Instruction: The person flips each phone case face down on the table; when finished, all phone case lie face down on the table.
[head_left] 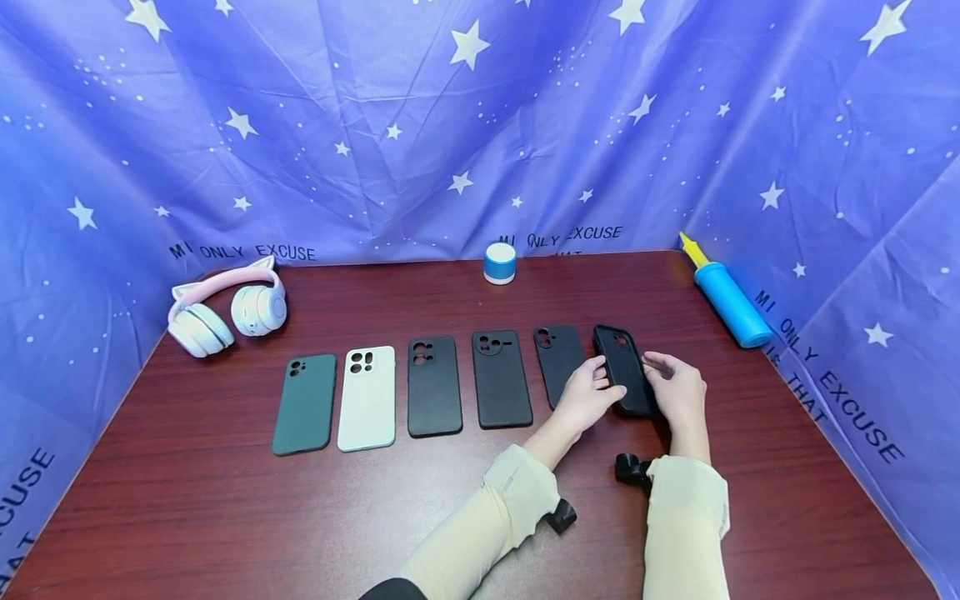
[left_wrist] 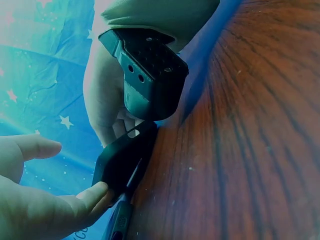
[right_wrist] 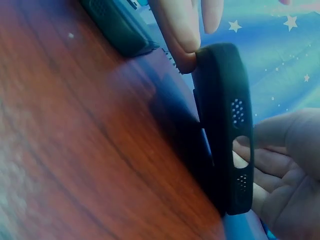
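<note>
A black phone case stands tilted up on its long edge at the right end of a row of cases on the dark wood table. My left hand grips its left edge with curled fingers. My right hand holds the right side, fingers behind it. In the right wrist view the case is edge-on, with the right hand behind it and left fingertips at its top. The left wrist view shows a left fingertip touching the case.
Flat in the row lie a dark green case, a white case and three black cases. White-pink headphones sit back left, a small blue speaker at the back, a blue pump on the right. Starry cloth surrounds the table.
</note>
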